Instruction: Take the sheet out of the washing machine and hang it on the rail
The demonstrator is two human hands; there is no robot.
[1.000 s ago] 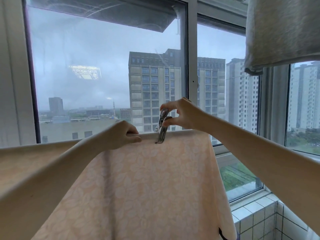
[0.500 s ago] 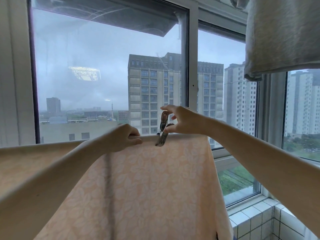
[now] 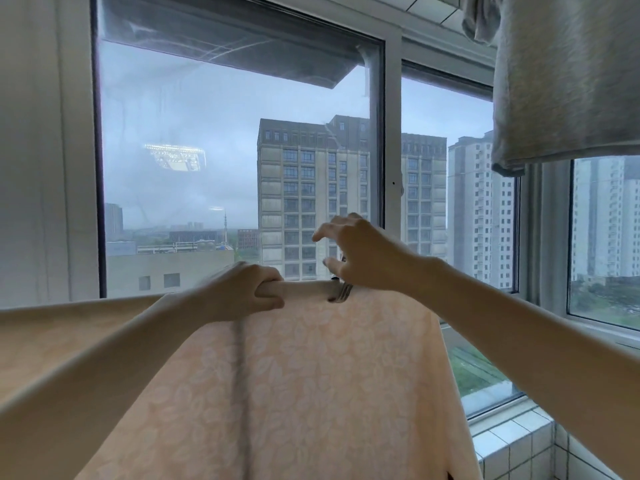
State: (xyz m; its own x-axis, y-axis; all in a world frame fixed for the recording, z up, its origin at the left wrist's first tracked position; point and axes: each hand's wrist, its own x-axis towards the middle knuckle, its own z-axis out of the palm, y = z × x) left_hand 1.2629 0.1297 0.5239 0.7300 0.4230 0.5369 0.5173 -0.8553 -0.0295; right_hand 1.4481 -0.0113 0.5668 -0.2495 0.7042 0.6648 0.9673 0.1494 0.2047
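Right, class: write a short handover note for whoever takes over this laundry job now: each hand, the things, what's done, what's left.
Left hand grips the sheet at its top fold; the rail beneath is hidden.
Right hand is open, fingers spread over the metal clip.
Done: sheet draped, clip sitting on its top edge.
Left: check the clip holds, then let go.

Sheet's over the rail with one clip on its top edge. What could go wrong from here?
1. The clip is mostly hidden behind the open right hand, so its bite cannot be confirmed; a shallow grip might let the sheet slide.
2. The left hand grips the fold over the rail, which is covered by fabric. Only one clip shows, so letting go may let the long hanging side pull the sheet off.
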